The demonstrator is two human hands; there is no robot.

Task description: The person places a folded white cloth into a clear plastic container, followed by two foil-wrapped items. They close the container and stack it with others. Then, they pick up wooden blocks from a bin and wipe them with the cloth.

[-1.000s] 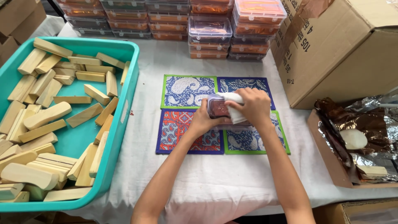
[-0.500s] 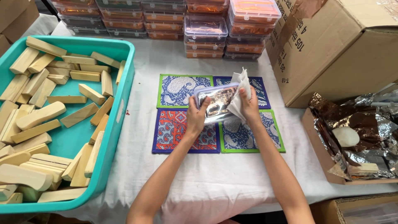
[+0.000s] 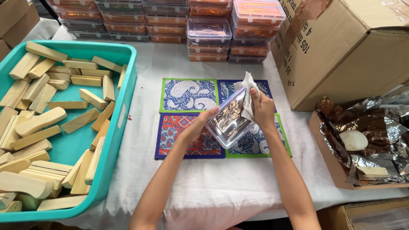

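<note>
A small clear plastic box (image 3: 229,121) with shiny contents is tilted up on edge above the patterned mats (image 3: 189,94). My left hand (image 3: 199,125) grips its near left side. A white cloth (image 3: 248,88) is pressed against the box's far right edge by my right hand (image 3: 262,109). The mats are four paisley squares, blue, red and green-edged, laid together on the white tablecloth.
A teal bin (image 3: 127,102) full of pale wooden blocks (image 3: 40,121) stands at the left. Stacked clear boxes with orange contents (image 3: 208,30) line the back. A large cardboard carton (image 3: 345,51) and an open box of brown foil wrap (image 3: 368,136) sit at the right.
The box has been lifted off the mats and tipped up on edge. My right hand with the cloth has shifted to its far side.
</note>
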